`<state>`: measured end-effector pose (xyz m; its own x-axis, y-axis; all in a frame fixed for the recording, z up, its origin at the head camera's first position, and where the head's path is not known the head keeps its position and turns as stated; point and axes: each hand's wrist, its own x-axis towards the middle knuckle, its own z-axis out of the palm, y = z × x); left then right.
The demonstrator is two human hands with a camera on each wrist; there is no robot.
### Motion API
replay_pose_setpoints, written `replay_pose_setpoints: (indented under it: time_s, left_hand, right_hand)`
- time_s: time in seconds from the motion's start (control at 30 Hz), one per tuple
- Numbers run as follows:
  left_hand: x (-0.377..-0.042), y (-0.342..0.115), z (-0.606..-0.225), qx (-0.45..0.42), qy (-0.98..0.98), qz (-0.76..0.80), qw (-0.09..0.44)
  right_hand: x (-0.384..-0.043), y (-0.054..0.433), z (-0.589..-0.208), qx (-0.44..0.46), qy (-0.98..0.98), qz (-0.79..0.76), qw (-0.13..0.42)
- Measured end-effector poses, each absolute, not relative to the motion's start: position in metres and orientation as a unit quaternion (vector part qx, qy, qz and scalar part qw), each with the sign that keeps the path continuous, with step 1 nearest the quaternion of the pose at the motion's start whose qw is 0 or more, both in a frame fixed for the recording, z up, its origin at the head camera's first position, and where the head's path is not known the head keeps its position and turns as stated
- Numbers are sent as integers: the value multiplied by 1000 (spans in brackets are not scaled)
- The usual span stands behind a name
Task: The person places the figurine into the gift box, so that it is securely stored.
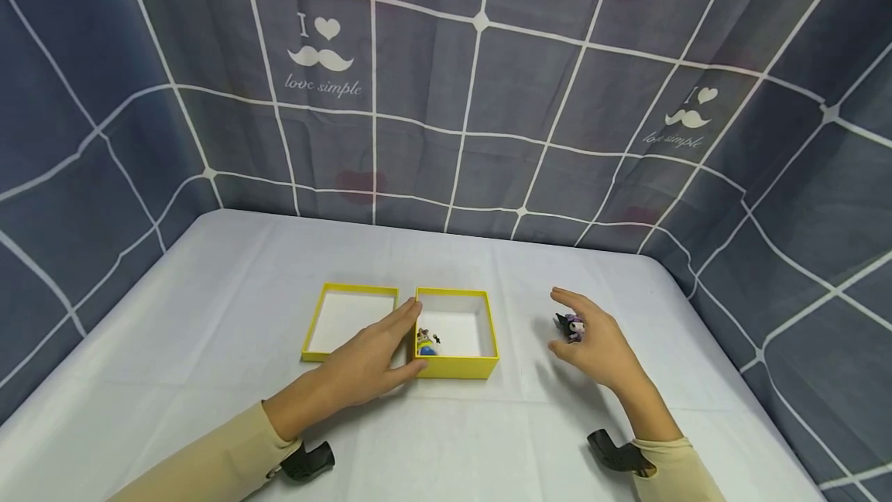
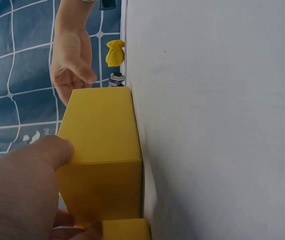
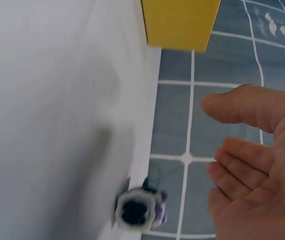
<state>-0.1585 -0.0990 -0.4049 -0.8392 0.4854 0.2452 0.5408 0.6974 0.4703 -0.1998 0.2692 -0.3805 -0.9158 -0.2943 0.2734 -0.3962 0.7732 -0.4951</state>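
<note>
An open white-lined yellow box (image 1: pixel 456 366) stands on the table with a small toy figurine (image 1: pixel 426 344) in its left front corner. My left hand (image 1: pixel 369 355) touches the box's left side, fingers extended along the left rim and thumb at the front corner. Nearer the right side, a small black, purple and white figurine (image 1: pixel 573 327) lies on the cloth. My right hand (image 1: pixel 595 343) hovers beside it, thumb and fingers spread apart. In the right wrist view a gap shows between this hand and the figurine (image 3: pixel 138 209).
Left of the box lies its shallow yellow-rimmed lid (image 1: pixel 348 324), white inside up, partly behind the left hand. A yellow figurine (image 2: pixel 115 53) on the table shows in the left wrist view. A grey checked curtain (image 1: pixel 418 84) surrounds the white-clothed table (image 1: pixel 530 448).
</note>
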Motion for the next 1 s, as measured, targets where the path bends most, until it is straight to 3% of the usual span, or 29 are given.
replay_pose_setpoints:
  time_s: [0.5,1.0]
  left_hand:
    - [-161,-101,-404,-280,-922,-262,57]
    - [-159,-98,-405,-280,-921,-265,55]
  right_hand:
    - [-201,305,-389,133,-955,262,26]
    - [-205,311,-396,128,-965,226,40]
